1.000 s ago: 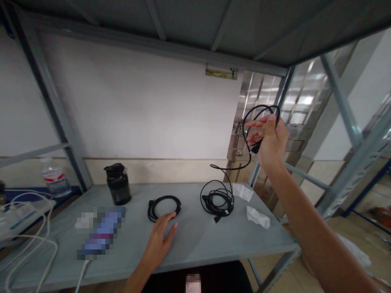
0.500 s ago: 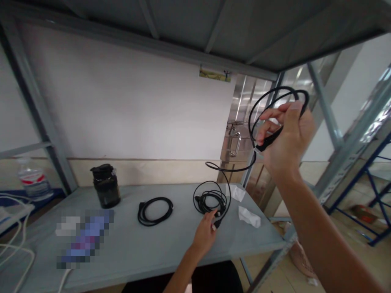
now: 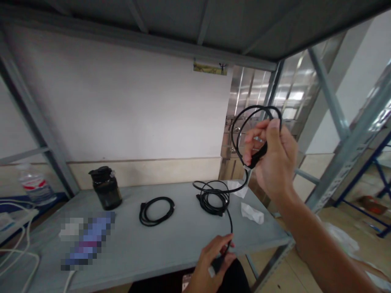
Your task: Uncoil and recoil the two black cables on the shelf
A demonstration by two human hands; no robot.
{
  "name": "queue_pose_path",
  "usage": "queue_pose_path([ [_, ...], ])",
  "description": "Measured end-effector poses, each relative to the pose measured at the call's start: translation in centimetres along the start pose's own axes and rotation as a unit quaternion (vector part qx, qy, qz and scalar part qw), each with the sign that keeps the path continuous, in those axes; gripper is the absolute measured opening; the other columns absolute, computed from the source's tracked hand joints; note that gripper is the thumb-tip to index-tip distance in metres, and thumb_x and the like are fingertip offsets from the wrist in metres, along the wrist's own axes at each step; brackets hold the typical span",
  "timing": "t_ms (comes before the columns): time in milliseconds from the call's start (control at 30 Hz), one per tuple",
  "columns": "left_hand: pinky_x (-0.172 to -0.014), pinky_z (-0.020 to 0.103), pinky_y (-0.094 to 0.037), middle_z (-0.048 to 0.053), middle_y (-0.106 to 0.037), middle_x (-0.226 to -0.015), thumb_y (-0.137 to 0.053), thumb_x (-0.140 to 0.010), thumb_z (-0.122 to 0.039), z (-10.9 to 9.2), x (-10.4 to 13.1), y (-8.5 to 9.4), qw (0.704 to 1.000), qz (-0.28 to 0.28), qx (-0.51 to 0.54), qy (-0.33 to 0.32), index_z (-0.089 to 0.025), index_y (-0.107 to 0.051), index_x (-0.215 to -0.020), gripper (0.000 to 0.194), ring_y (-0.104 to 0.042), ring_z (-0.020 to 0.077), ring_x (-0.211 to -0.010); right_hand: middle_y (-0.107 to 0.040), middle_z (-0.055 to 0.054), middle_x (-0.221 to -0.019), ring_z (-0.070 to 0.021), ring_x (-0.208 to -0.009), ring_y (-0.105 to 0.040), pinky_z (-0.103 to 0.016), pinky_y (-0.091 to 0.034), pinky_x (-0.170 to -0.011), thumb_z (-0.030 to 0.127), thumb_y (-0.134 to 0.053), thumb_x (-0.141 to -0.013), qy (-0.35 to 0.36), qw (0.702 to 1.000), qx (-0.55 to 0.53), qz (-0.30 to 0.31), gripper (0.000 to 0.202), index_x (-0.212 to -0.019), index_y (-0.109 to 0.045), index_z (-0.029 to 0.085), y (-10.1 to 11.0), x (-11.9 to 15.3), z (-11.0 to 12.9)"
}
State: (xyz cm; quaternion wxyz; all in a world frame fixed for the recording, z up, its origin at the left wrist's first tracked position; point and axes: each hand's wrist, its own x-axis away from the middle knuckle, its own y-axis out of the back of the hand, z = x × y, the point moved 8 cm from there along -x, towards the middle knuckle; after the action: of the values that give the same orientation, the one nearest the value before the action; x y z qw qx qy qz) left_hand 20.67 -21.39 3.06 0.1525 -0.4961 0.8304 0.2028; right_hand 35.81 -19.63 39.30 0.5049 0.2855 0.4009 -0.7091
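Note:
Raised at the right, my right hand (image 3: 276, 156) is closed on looped black cable (image 3: 234, 126) and its dark connector. From there the cable droops over the table and runs down to my left hand (image 3: 214, 262), whose fingers close on its other connector (image 3: 217, 263) at the table's front edge. Behind that hand a tangled coil of black cables (image 3: 214, 203) lies on the grey table (image 3: 128, 248). A separate neat black cable coil (image 3: 157, 211) rests left of it.
A dark jar (image 3: 106, 188) and a blurred blue item (image 3: 91, 240) stand at the left, near white cables (image 3: 30, 244) and a plastic bottle (image 3: 36, 185). Crumpled tissues (image 3: 252, 213) lie right. A metal frame post (image 3: 360, 142) rises at the right.
My right hand has come down and left with the looped cable. My left hand has moved from beside the tangled coil toward the front edge, drawing the connector with it.

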Motion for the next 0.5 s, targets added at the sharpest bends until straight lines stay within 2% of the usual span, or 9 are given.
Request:
queue_pose_path([
  [67,-0.095,0.039,-0.065,0.012,-0.084,-0.108,-0.066,-0.113,-0.056,-1.4,1.0,4.1,0.998,-0.056,0.017,0.027,-0.028,-0.087,-0.133,0.041,-0.078,0.0279,-0.099,-0.076,0.001,-0.088,-0.0112,-0.054,-0.066,-0.022,-0.053,-0.044,0.066,-0.063,-0.114,-0.053,0.996,0.03,0.059,0.043,-0.111,-0.068,0.024,0.5,1.4,-2.0],
  [167,-0.084,0.036,-0.063,0.01,-0.078,-0.086,-0.072,-0.104,-0.073,-2.8,2.7,14.2,0.966,-0.246,-0.005,0.079,-0.022,-0.089,-0.102,0.053,-0.075,0.0283,-0.087,-0.083,-0.008,-0.105,-0.0181,-0.079,-0.081,-0.028,-0.067,-0.061,0.073,-0.064,-0.11,-0.106,0.986,0.086,0.096,0.052,-0.111,-0.077,0.023,3.6,3.4,-4.8],
  [233,-0.081,0.033,-0.061,0.009,-0.077,-0.088,-0.078,-0.095,-0.081,-4.0,4.2,21.2,0.924,-0.37,0.018,0.098,-0.021,-0.084,-0.09,0.061,-0.072,0.0262,-0.086,-0.084,-0.011,-0.109,-0.0209,-0.088,-0.083,-0.031,-0.071,-0.069,0.076,-0.067,-0.107,-0.128,0.984,0.103,0.071,0.055,-0.105,-0.08,0.023,6.9,4.6,-6.5],
  [300,-0.075,0.029,-0.059,0.004,-0.07,-0.085,-0.086,-0.09,-0.076,-5.6,5.2,27.0,0.891,-0.436,0.099,0.076,-0.021,-0.074,-0.081,0.057,-0.065,0.0215,-0.081,-0.084,-0.01,-0.104,-0.0211,-0.086,-0.082,-0.032,-0.071,-0.072,0.076,-0.071,-0.104,-0.149,0.984,0.101,0.016,0.053,-0.1,-0.082,0.024,10.5,5.7,-7.9],
  [367,-0.065,0.027,-0.055,-0.002,-0.052,-0.071,-0.081,-0.098,-0.062,-7.1,6.1,31.5,0.863,-0.47,0.172,0.073,-0.022,-0.062,-0.074,0.05,-0.051,0.0167,-0.068,-0.082,-0.009,-0.098,-0.0201,-0.079,-0.08,-0.031,-0.07,-0.071,0.074,-0.078,-0.1,-0.17,0.981,0.088,-0.037,0.051,-0.098,-0.082,0.024,13.7,6.9,-9.3],
  [400,-0.064,0.026,-0.056,-0.002,-0.049,-0.07,-0.074,-0.103,-0.055,-7.5,6.6,33.1,0.849,-0.48,0.2,0.092,-0.022,-0.058,-0.073,0.048,-0.05,0.0161,-0.067,-0.081,-0.009,-0.095,-0.0195,-0.075,-0.079,-0.031,-0.069,-0.07,0.074,-0.08,-0.099,-0.178,0.979,0.081,-0.06,0.05,-0.097,-0.082,0.024,15.1,7.5,-9.8],
  [500,-0.067,0.028,-0.06,-0.001,-0.05,-0.07,-0.062,-0.108,-0.041,-8.4,8.2,36.2,0.822,-0.512,0.213,0.131,-0.021,-0.054,-0.073,0.042,-0.054,0.0165,-0.068,-0.08,-0.008,-0.092,-0.0195,-0.073,-0.078,-0.031,-0.068,-0.069,0.074,-0.082,-0.097,-0.199,0.971,0.063,-0.115,0.05,-0.098,-0.081,0.023,18.0,9.1,-11.2],
])
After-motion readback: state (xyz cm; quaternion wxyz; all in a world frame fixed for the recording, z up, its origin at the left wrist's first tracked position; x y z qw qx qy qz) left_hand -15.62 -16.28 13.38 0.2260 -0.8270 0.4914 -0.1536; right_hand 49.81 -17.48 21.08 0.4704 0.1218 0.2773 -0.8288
